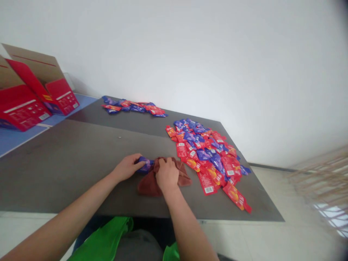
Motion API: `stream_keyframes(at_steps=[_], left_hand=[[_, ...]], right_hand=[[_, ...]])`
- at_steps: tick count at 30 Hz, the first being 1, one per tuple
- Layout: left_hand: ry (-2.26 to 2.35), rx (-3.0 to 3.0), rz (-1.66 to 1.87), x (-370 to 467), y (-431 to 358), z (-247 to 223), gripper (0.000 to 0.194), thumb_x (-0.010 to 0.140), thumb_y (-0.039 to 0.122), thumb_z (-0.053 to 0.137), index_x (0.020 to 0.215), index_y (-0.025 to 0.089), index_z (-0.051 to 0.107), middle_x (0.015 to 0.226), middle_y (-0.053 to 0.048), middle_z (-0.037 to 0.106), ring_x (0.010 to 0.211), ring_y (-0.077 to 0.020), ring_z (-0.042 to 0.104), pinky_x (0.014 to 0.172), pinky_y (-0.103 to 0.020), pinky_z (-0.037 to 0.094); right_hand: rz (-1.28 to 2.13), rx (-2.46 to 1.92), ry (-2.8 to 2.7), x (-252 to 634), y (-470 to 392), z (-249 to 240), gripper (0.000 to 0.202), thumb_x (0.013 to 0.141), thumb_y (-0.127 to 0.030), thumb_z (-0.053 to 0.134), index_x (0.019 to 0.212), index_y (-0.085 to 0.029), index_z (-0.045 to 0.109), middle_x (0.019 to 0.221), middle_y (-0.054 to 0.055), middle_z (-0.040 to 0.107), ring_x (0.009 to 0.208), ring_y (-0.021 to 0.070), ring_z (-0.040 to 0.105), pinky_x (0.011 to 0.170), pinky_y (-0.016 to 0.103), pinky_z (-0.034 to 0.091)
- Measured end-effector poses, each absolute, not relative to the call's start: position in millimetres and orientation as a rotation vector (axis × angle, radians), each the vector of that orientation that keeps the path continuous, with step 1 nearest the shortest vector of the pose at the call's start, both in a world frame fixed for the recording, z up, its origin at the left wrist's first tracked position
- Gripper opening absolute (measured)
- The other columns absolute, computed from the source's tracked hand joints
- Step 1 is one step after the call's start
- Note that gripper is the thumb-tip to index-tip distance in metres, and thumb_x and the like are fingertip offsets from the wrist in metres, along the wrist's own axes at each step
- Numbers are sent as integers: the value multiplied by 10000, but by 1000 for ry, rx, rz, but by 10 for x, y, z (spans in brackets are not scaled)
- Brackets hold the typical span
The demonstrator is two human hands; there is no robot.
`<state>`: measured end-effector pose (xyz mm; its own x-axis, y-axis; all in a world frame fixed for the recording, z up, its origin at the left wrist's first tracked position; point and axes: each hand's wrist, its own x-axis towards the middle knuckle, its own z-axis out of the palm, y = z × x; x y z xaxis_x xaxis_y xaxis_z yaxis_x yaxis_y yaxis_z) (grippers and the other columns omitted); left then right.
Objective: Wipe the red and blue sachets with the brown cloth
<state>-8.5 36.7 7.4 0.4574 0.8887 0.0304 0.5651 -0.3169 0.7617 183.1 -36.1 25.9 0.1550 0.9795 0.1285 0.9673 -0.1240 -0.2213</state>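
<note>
A purple pouch (146, 165) lies in the grip of my left hand (128, 167), its thumb and fingers closed on the near-left end. My right hand (167, 174) is closed on a brown cloth (150, 185), which is bunched under the fingers and meets the pouch's right end. The cloth's loose corners spread on the grey table (81, 163). To the right of my right hand is a large heap of red pouches (208, 182) and purple pouches (202, 154), overlapping one another.
A smaller row of mixed pouches (136, 106) lies near the table's far edge. Two open red cartons (63, 98) stand on a blue surface (87, 101) at the left. A white wall (190, 54) rises behind the table. Slatted woodwork (326, 181) is at far right.
</note>
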Motion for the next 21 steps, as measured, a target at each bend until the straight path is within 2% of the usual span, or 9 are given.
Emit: stream_keyframes(at_steps=[3,7,10,15,18,21], left_hand=[[1169,2010,568,-83,362,65,370,879,546,542,816,199,651,767,-6,672,737,-200,613,679,-278,460],[1093,1910,612,-113,383,-9,363,855,517,554,943,194,694,891,-39,737,861,-244,667,780,-315,509],[1114,1891,645,-121,388,-29,386,826,477,555,1034,187,701,952,-58,747,928,-268,673,833,-349,519],[1208,2115,522,-107,353,61,372,903,515,491,828,199,673,791,-17,690,787,-212,636,724,-293,476],[1192,2091,507,-117,349,90,392,910,542,485,817,204,661,777,-3,684,772,-203,635,713,-276,470],[1169,2030,511,-131,373,70,381,872,541,511,863,207,693,826,-16,723,820,-226,661,744,-289,496]], right_hand=[[52,-2288,-1793,2029,-420,414,191,996,-267,490,1063,-240,667,1077,91,595,949,225,606,736,307,485],[-8,-1935,-1861,1652,-510,568,268,1026,-401,462,1212,-280,613,1172,82,575,1034,213,581,837,306,479],[70,-1806,-1927,1350,-506,464,258,1028,-419,455,1160,-278,626,1138,69,587,1012,207,584,843,306,479],[130,-2155,-1822,1721,-446,242,190,993,-343,515,1080,-235,645,1080,87,598,983,237,612,769,322,494],[121,-2262,-1772,1950,-456,355,175,986,-329,519,1042,-223,646,1052,86,598,941,236,625,751,328,497],[81,-2073,-1778,1755,-489,530,184,972,-371,535,1095,-258,611,1090,63,582,947,221,612,766,323,507]])
